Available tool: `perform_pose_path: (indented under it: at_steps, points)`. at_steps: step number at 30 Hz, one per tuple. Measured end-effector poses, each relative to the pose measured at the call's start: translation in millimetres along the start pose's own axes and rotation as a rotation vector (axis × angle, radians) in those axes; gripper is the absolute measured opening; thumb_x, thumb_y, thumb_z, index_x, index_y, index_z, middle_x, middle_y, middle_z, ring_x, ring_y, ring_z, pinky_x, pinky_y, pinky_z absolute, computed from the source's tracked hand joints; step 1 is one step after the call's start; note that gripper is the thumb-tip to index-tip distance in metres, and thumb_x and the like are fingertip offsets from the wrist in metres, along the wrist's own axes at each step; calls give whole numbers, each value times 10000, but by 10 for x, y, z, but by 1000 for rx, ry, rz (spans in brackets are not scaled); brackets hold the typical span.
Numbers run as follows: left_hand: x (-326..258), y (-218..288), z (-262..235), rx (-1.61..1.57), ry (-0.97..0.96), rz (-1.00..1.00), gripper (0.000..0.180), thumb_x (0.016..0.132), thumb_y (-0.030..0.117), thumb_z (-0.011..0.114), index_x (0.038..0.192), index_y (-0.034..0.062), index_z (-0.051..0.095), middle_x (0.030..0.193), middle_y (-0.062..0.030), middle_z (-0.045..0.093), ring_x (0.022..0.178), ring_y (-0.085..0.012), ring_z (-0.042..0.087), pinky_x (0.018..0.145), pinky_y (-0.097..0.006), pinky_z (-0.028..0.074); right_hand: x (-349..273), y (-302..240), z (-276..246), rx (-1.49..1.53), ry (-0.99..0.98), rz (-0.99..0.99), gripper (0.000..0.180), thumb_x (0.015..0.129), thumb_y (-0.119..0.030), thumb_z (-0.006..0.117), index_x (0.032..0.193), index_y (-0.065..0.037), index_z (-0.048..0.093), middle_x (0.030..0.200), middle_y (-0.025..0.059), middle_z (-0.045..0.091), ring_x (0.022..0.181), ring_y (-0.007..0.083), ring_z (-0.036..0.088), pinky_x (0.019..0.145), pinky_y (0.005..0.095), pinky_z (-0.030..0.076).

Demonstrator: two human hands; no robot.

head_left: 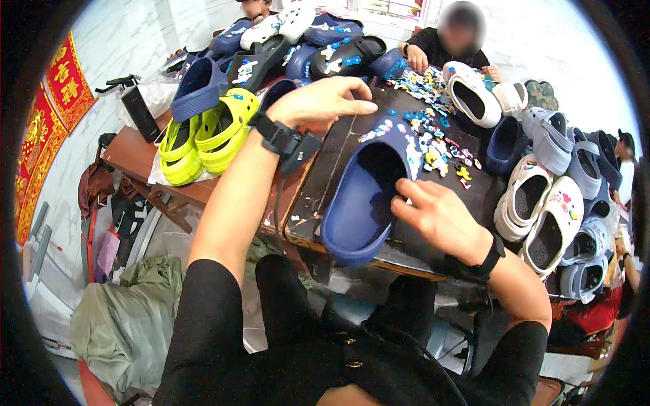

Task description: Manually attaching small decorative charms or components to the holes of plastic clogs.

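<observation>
A dark blue clog point(352, 230) lies at the near edge of the dark table, its heel toward me and small light charms on its toe. My right hand point(437, 216) grips its right rim with curled fingers. Beyond the toe and to the left, my left hand point(321, 101) hovers with thumb and forefinger apart, and I see nothing between them. Loose colourful shoe charms point(437, 152) are scattered on the table just right of the clog's toe, and a larger heap of charms point(420, 88) lies farther back.
Yellow-green clogs point(227, 128) stand on the left, beside a pile of blue, black and white clogs point(345, 57). White clogs point(552, 223) and grey-blue clogs point(545, 139) line the right side. Across the dark table point(318, 179) sits another person point(433, 51). A green cloth bundle point(125, 325) rests at lower left.
</observation>
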State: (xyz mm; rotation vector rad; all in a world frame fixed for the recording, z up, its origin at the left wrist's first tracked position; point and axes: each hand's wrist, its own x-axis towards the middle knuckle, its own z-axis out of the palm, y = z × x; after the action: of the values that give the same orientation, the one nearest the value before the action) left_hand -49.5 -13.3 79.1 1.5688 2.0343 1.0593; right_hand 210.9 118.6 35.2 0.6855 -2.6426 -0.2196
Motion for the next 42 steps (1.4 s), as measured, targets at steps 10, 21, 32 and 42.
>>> perform_pose_path:
  at_steps: [10,21,32,42]
  points:
    - [85,-131,322,374,-56,-74,610,897,611,579,866,1,576,736,-119,629,670,-229,615,629,-362,483,-18,135,-115,562,280,415,223,822,-18,688,1036,-23,624,951,137,620,806,288,629,700,354,514]
    - [-21,-56,441,275,-4,-42,509,958,516,546,960,7,573,700,-131,583,644,-214,564,624,-363,437,304,479,302,800,72,988,511,914,-503,604,1013,-20,471,689,139,612,516,227,602,544,385,492]
    - [-58,-215,383,108,-26,7,308,975,317,566,1028,14,546,685,-78,575,627,-145,519,596,-316,433,154,286,354,1011,211,865,215,944,-47,439,1146,-56,368,660,76,525,546,174,550,496,336,456]
    - [-114,-109,357,210,-13,-9,367,978,368,566,969,2,554,661,-80,570,600,-152,555,565,-328,448,-176,796,417,499,116,818,142,934,-121,510,1033,-27,548,859,225,626,834,379,645,706,446,489]
